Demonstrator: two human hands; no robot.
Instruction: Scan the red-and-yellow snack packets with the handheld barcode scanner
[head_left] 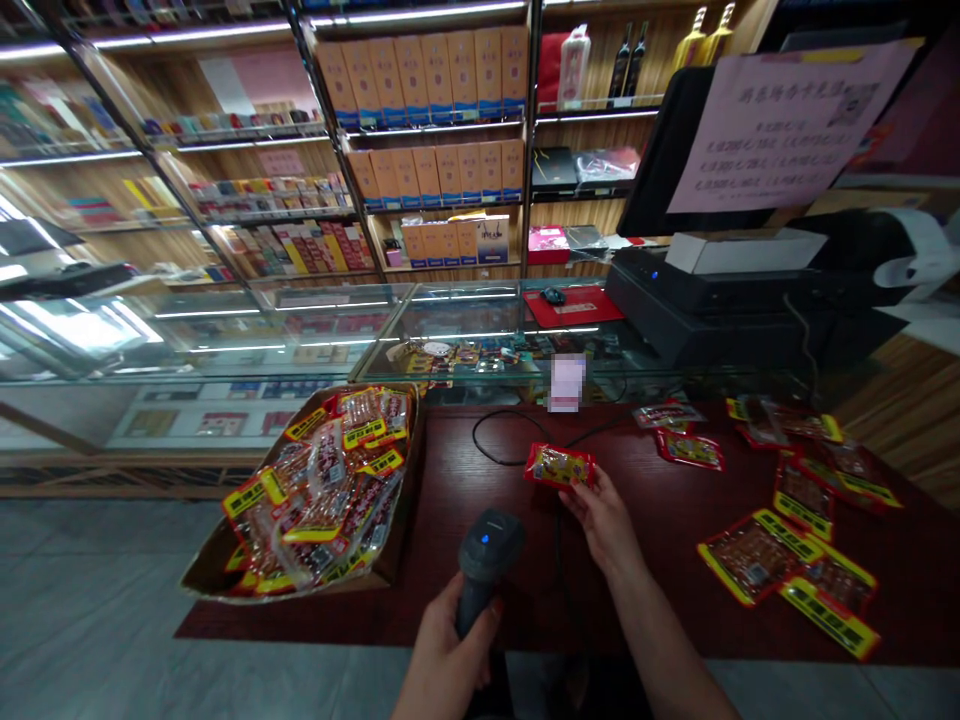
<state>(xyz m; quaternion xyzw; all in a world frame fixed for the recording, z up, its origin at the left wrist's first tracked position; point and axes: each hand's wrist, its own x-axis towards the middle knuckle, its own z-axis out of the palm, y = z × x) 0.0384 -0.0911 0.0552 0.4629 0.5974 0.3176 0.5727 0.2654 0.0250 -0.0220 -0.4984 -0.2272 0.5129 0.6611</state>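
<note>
My left hand point(454, 640) is wrapped round the handle of a dark grey barcode scanner point(489, 550), which shows a small blue light on its head. Over the middle of the dark red-brown table point(465, 500), my right hand point(600, 515) pinches the right end of a small red and yellow snack packet point(559, 466). A black cable point(491, 462) loops on the table behind that packet. To the left stands an open cardboard box point(397, 560), heaped with red and yellow snack packets point(337, 490). Several more packets point(757, 555) lie spread on the table's right side.
Behind the table runs a glass display counter point(457, 315) with a red mouse pad point(574, 308) and a mouse point(553, 296) on it. A monitor point(667, 150) with a paper notice rises at the right. Shelves of boxed goods point(435, 80) line the back wall.
</note>
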